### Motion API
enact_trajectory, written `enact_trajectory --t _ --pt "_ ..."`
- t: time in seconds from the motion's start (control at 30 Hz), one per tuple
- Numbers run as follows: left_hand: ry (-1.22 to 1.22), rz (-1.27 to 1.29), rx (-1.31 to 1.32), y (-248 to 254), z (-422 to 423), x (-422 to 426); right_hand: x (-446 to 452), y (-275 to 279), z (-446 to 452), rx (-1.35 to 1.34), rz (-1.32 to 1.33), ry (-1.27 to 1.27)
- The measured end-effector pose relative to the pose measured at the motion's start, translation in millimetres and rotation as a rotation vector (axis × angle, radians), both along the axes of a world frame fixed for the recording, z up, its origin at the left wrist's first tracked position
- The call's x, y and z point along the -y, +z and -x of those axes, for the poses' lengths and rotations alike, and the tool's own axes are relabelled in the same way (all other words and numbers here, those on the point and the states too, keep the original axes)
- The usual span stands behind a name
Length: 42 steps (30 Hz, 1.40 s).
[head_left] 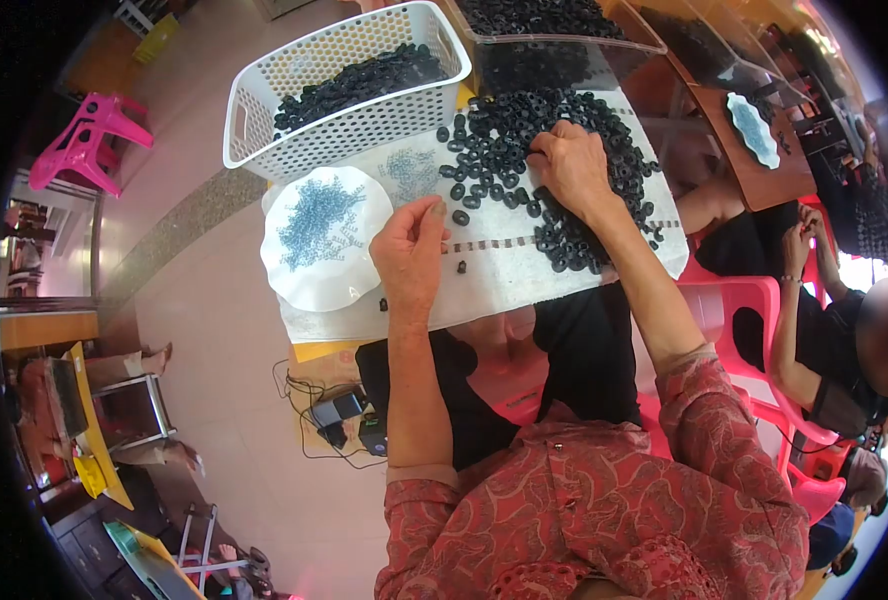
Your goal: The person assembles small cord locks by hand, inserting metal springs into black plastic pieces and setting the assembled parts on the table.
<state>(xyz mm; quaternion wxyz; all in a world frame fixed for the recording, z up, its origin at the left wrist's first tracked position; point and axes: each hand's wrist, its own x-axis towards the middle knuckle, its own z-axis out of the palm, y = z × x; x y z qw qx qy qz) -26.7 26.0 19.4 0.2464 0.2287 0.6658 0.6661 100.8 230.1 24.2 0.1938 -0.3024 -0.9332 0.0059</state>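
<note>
My left hand [411, 252] is closed in a pinch above the table, to the right of a white scalloped plate [282, 215] that bears small clear-blue pieces [319, 222]. What its fingers hold, if anything, is too small to make out. At the pile of black ring-shaped parts [524, 120], my right hand [569, 165] has its fingers curled down and bunched together; their tips are partly hidden among the parts. More small clear pieces [411, 172] lie on the white cloth beside the plate. Two small dark bits [462, 267] lie near the cloth's front edge.
A white perforated basket [364, 130] with black parts stands at the back left. Behind the pile is a clear bin [564, 42] of black parts. A seated person [814, 330] is at the right, near pink chairs [754, 300]. A pink stool [89, 140] stands far left.
</note>
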Motion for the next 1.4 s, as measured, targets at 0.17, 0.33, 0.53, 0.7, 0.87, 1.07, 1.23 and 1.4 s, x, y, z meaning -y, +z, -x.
enact_trajectory --t 0.17,0.33,0.53,0.7,0.87,1.07,1.23,1.4 --pt "-0.004 -0.014 0.004 -2.4 0.5 0.8 0.8 -2.0 -5.8 -0.012 -0.156 0.080" --pt "0.008 -0.007 0.006 -3.0 2.6 1.0 27.1 15.6 -20.5 -0.128 0.070 0.220" --pt "-0.007 -0.007 0.011 -1.4 -0.6 -0.5 56.2 18.0 -29.3 -0.132 0.312 0.446" --pt "-0.031 0.019 -0.007 -4.6 3.1 1.3 54.3 17.6 -14.8 -0.257 0.251 0.319" --pt "0.002 -0.002 -0.015 -4.1 1.6 -0.1 33.2 7.7 -7.4 -0.120 0.027 0.237" --pt "-0.007 -0.021 -0.009 -5.2 2.6 0.7 26.9 15.1 -9.7 -0.123 -0.114 0.123" --pt "-0.004 -0.019 -0.006 -4.7 2.8 1.4 40.3 9.9 3.9 -0.086 0.125 0.082" --pt "-0.007 -0.030 0.005 -5.2 2.4 1.6 43.5 6.5 16.6 0.060 0.187 -0.086"
